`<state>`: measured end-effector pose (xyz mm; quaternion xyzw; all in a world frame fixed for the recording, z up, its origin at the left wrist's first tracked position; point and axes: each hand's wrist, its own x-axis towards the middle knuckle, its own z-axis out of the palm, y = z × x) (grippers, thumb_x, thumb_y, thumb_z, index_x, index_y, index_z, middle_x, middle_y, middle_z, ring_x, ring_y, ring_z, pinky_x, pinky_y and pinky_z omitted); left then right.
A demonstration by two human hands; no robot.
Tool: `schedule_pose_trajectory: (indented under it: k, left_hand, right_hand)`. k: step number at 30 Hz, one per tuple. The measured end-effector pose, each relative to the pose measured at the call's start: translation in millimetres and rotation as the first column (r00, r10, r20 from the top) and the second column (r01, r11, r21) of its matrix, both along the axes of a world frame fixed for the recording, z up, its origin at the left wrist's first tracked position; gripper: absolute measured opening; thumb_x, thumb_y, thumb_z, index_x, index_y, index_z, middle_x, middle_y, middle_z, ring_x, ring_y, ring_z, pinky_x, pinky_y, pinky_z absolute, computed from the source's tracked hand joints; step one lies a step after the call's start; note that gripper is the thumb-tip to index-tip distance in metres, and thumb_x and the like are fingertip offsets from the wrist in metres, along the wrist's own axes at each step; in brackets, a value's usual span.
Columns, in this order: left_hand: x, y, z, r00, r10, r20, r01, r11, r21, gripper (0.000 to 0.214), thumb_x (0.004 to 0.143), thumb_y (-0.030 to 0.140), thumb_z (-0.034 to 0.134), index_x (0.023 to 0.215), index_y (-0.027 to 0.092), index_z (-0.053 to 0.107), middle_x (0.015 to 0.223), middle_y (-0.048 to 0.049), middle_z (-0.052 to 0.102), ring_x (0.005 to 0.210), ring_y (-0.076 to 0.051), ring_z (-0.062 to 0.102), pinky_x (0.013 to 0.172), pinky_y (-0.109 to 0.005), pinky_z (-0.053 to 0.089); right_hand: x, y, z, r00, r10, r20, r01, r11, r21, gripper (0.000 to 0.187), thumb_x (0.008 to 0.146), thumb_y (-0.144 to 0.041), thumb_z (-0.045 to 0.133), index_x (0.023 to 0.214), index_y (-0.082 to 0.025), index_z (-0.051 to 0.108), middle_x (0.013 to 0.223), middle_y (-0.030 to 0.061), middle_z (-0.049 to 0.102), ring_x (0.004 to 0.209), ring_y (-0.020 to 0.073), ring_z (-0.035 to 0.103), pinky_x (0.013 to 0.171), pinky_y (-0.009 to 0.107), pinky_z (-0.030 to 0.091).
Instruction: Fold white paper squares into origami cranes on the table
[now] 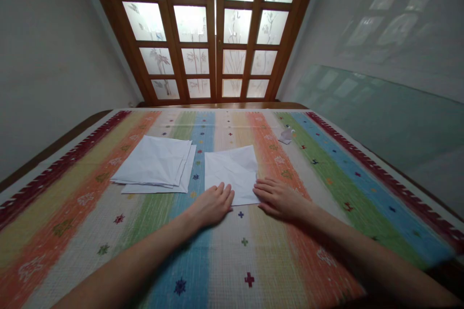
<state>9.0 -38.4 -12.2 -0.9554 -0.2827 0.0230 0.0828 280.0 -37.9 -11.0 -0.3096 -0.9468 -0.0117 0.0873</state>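
Note:
A white sheet of folded paper (232, 169) lies in front of me on the striped tablecloth, its upper right corner slightly raised. At its lower left edge is my left hand (213, 205), fingers closed together on the paper and thumb near the bottom edge. My right hand (277, 198) holds the lower right edge, fingers close together with the tips on the paper. To the left rests a stack of folded white papers (155, 161), its layers slightly out of line with one another.
A small crumpled, greyish piece (285, 136) lies toward the far right of the tablecloth (250, 256). A wooden door with frosted panes (195, 60) stands beyond the table. A glass panel (380, 111) leans along the right wall.

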Motion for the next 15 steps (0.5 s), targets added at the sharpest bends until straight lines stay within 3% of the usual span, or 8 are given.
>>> schedule_pose_trajectory:
  k: [3, 7, 11, 15]
  left_hand:
    - [9, -5, 3.6, 0.998, -0.045, -0.053, 0.049, 0.995, 0.085, 0.033, 0.094, 0.012, 0.037, 0.114, 0.001, 0.059, 0.113, -0.0261, 0.065, 0.092, -0.030, 0.066, 0.067, -0.037, 0.050]
    - [13, 2, 20.0, 0.996, -0.003, -0.086, 0.010, 0.997, 0.081, 0.029, 0.087, 0.002, 0.036, 0.090, 0.006, 0.065, 0.081, -0.0170, 0.069, 0.067, -0.023, 0.065, 0.056, -0.033, 0.047]
    - [-15, 35, 52.0, 0.995, -0.001, 0.103, -0.019, 0.981, 0.195, 0.036, 0.091, 0.003, 0.030, 0.098, 0.008, 0.065, 0.098, -0.0184, 0.070, 0.091, -0.024, 0.067, 0.075, -0.038, 0.053]
    - [-86, 61, 71.5, 0.900, 0.083, 0.428, -0.178, 0.967, 0.185, 0.036, 0.095, 0.016, 0.032, 0.098, 0.017, 0.067, 0.108, -0.0139, 0.070, 0.108, -0.026, 0.064, 0.094, -0.048, 0.050]
  right_hand:
    - [0, -1, 2.5, 1.000, -0.011, -0.013, 0.011, 1.000, -0.003, 0.033, 0.093, -0.031, 0.048, 0.116, -0.014, 0.064, 0.118, 0.0159, 0.067, 0.112, 0.0284, 0.060, 0.099, 0.047, 0.046]
    - [8, 2, -2.9, 0.997, -0.059, -0.047, 0.059, 0.998, -0.008, 0.040, 0.092, -0.040, 0.050, 0.121, -0.016, 0.063, 0.122, 0.0168, 0.066, 0.116, 0.0299, 0.059, 0.098, 0.048, 0.046]
    - [16, 7, -9.6, 0.988, -0.152, -0.031, 0.152, 0.988, 0.013, 0.045, 0.093, -0.043, 0.049, 0.127, -0.015, 0.061, 0.127, 0.0176, 0.063, 0.119, 0.0315, 0.058, 0.101, 0.050, 0.044]
    - [26, 19, -11.2, 0.971, -0.229, -0.071, 0.230, 0.973, -0.003, 0.041, 0.093, -0.042, 0.049, 0.125, -0.020, 0.062, 0.126, 0.0140, 0.064, 0.119, 0.0295, 0.057, 0.102, 0.049, 0.043]
